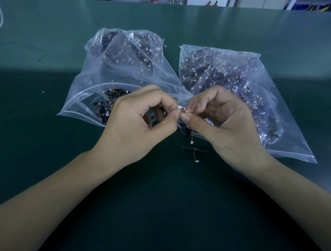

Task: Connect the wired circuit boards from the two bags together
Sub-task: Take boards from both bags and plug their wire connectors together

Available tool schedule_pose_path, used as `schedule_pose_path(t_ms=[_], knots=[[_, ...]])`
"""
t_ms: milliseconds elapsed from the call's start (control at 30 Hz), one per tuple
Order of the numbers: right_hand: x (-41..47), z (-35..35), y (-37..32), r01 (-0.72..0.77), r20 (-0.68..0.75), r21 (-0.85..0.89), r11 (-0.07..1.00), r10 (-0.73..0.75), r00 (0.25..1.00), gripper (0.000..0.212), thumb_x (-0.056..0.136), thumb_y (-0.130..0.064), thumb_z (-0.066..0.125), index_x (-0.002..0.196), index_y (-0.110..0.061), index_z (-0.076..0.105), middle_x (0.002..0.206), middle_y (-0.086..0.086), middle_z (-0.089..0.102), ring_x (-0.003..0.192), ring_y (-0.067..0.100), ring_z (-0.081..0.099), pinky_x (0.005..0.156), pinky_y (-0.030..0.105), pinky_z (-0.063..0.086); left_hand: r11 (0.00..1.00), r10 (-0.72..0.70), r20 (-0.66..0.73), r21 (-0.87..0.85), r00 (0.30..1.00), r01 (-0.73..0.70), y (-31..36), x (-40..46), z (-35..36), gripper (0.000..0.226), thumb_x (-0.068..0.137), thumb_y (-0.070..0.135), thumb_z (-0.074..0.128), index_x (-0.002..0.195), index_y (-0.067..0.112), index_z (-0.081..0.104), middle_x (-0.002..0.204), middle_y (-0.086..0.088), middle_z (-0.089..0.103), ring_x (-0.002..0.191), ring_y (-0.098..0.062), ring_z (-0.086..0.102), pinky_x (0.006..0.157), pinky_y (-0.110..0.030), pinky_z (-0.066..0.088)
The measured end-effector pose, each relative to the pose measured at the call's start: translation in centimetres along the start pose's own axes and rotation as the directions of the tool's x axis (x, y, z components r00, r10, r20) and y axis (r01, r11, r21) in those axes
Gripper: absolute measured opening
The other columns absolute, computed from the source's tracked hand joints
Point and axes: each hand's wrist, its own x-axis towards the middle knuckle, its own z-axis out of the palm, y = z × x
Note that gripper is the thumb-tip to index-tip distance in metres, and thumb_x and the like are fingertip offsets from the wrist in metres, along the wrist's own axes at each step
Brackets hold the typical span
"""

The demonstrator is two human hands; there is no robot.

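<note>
- An electronics assembly workshop, by the look of the bench: a dark green work mat covers the whole surface.
- Two clear zip bags, the left bag and the right bag, hold bulk lots of small black wired circuit boards with white connectors.
- One loose board lies on the mat near the bags.
- At the far edge, blurred shelving and wires show.

A dark green counter fills the view, lit brighter across its far half. Beyond its far edge lie blurred items: something red and blue objects far right.
</note>
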Motion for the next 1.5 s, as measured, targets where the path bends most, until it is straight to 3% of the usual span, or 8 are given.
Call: schedule_pose_path(t_ms=[100, 333, 667, 800, 933, 1033, 1300, 1500], knots=[[0.1, -0.2, -0.1, -0.015, -0.007, 0.016, 1.0, 0.015, 1.0, 0.032, 0.093, -0.002, 0.079, 0.087, -0.023, 0.057, 0.09, -0.004, 0.069, 0.084, 0.021, 0.063, 0.078, 0.044, 0.052, 1.0, -0.012, 0.009, 0.006, 1.0, 0.012, -0.1, 0.0, 0.0, 0.007, 0.094, 0.009, 0.075, 0.087, 0.008, 0.073, 0.087, 0.006, 0.065, 0.075, -0.018, 0.063, 0.059, -0.029, 0.046], [-0.3, -0.2, 0.4, 0.064, -0.042, -0.114, 0.991, -0.07, 0.997, 0.022, 0.095, -0.002, 0.078, 0.095, -0.018, 0.062, 0.092, -0.003, 0.072, 0.088, 0.025, 0.069, 0.085, 0.044, 0.056, 1.0, -0.023, 0.053, -0.018, 0.998, 0.024, -0.4, 0.1, 0.2, 0.009, 0.089, 0.006, 0.077, 0.086, 0.013, 0.072, 0.085, 0.006, 0.066, 0.078, -0.018, 0.064, 0.065, -0.014, 0.041], [-0.2, -0.7, 0.5, 0.231, 0.013, -0.438, 0.869, -0.251, 0.968, 0.014, 0.098, -0.004, 0.077, 0.109, -0.01, 0.08, 0.101, 0.003, 0.071, 0.094, 0.011, 0.07, 0.086, 0.021, 0.054, 0.99, -0.091, 0.099, -0.101, 0.991, 0.101, -0.3, -0.1, 0.2, 0.009, 0.1, 0.021, 0.073, 0.091, 0.021, 0.074, 0.08, 0.011, 0.068, 0.07, -0.016, 0.063, 0.057, -0.018, 0.043], [-0.1, -0.9, 0.5, 0.237, 0.036, -0.484, 0.842, -0.251, 0.967, 0.011, 0.1, -0.009, 0.075, 0.11, -0.009, 0.08, 0.105, 0.003, 0.071, 0.096, 0.012, 0.068, 0.085, 0.023, 0.053, 0.998, 0.004, 0.168, 0.068, 0.986, -0.016, -0.4, 0.2, -0.9, 0.008, 0.096, 0.017, 0.07, 0.088, 0.017, 0.071, 0.083, 0.009, 0.067, 0.075, -0.019, 0.064, 0.061, -0.038, 0.049], [-0.2, -1.2, 0.5, 0.177, 0.009, -0.507, 0.844, -0.2, 0.98, 0.016, 0.104, -0.013, 0.07, 0.119, -0.013, 0.076, 0.108, -0.003, 0.069, 0.097, 0.013, 0.068, 0.087, 0.018, 0.049, 0.867, 0.089, 0.347, 0.435, 0.934, -0.245, -0.7, 0.3, -2.2, 0.021, 0.089, 0.036, 0.056, 0.078, 0.026, 0.07, 0.085, 0.012, 0.062, 0.082, -0.017, 0.06, 0.063, -0.029, 0.04], [-0.2, -1.1, 0.5, 0.141, -0.012, -0.502, 0.853, -0.169, 0.986, 0.014, 0.107, -0.014, 0.066, 0.116, -0.014, 0.076, 0.106, -0.005, 0.069, 0.096, 0.015, 0.067, 0.086, 0.02, 0.049, 0.808, 0.118, 0.304, 0.524, 0.945, -0.269, -0.8, 0.2, -2.2, 0.029, 0.096, 0.04, 0.058, 0.075, 0.024, 0.071, 0.083, 0.011, 0.062, 0.075, -0.018, 0.061, 0.057, -0.026, 0.036], [-0.2, -0.9, 0.7, 0.12, -0.018, -0.526, 0.842, -0.152, 0.988, 0.018, 0.111, -0.015, 0.058, 0.115, -0.014, 0.075, 0.107, -0.006, 0.071, 0.1, 0.016, 0.067, 0.088, 0.017, 0.046, 0.895, 0.194, 0.457, 0.281, 0.868, -0.348, -0.3, -0.8, 0.1, 0.042, 0.093, 0.068, 0.071, 0.123, 0.039, 0.077, 0.099, 0.015, 0.063, 0.092, -0.004, 0.062, 0.067, -0.037, 0.058], [-0.3, -0.9, 0.8, 0.117, -0.01, -0.53, 0.84, -0.144, 0.989, 0.019, 0.111, -0.014, 0.057, 0.112, -0.013, 0.076, 0.107, -0.008, 0.07, 0.098, 0.017, 0.066, 0.088, 0.02, 0.047, 0.845, 0.321, 0.449, 0.262, 0.834, -0.466, -0.5, -1.1, 1.5, 0.014, 0.101, 0.045, 0.075, 0.105, 0.034, 0.083, 0.091, 0.01, 0.066, 0.088, -0.012, 0.063, 0.059, -0.038, 0.054]])
